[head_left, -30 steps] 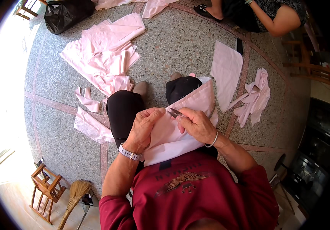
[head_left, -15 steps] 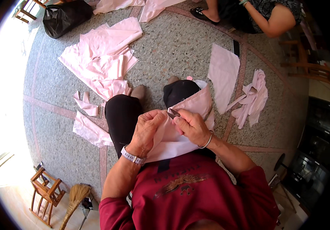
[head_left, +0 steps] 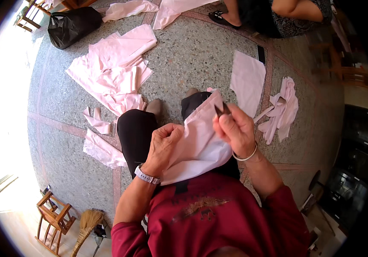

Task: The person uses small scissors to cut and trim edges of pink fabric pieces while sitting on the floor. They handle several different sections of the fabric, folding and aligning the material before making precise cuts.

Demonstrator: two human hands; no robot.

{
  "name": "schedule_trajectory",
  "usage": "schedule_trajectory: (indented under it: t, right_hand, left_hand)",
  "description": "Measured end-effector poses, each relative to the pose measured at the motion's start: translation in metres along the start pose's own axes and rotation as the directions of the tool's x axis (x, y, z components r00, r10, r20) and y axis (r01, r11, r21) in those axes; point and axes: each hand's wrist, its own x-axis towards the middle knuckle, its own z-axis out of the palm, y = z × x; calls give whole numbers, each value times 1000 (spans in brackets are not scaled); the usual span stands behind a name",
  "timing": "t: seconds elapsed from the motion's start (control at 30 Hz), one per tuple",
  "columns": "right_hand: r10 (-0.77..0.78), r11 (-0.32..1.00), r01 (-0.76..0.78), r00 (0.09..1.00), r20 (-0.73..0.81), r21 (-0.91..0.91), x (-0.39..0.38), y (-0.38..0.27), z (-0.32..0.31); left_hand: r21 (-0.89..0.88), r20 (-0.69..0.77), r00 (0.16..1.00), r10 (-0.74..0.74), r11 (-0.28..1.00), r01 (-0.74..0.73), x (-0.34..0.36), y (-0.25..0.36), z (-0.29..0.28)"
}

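A piece of pale pink fabric (head_left: 201, 139) with a stitched edge lies across my lap and over one knee. My left hand (head_left: 163, 147) is closed on the fabric at its left edge. My right hand (head_left: 237, 128), raised above the cloth, grips small dark thread snips (head_left: 222, 110). Their two pointed blades stand apart, clear of the fabric. Most of the snips' body is hidden in my fingers.
Pink fabric pieces (head_left: 111, 64) lie heaped at the far left, with a flat panel (head_left: 248, 81) and a crumpled piece (head_left: 281, 109) to the right. Also around are a black bag (head_left: 73, 26), phone (head_left: 261, 55), small wooden chair (head_left: 55, 218), broom (head_left: 87, 225) and a seated person (head_left: 299, 17).
My right hand has lifted the snips away from the stitched edge, up and to the right. My left hand stays on the fabric. The other person's arm has shifted.
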Motion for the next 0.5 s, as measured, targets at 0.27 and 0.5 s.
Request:
schedule_trajectory:
  t: [0.27, 0.5]
  right_hand:
    - [-43, 880, 36, 999, -2, -473, 45, 37, -6]
    - [-214, 854, 64, 948, -236, -517, 35, 19, -3]
  left_hand:
    - [-16, -31, 1000, 1, 1000, -1, -3, 17, -7]
    - [-202, -21, 1000, 14, 979, -18, -5, 7, -5]
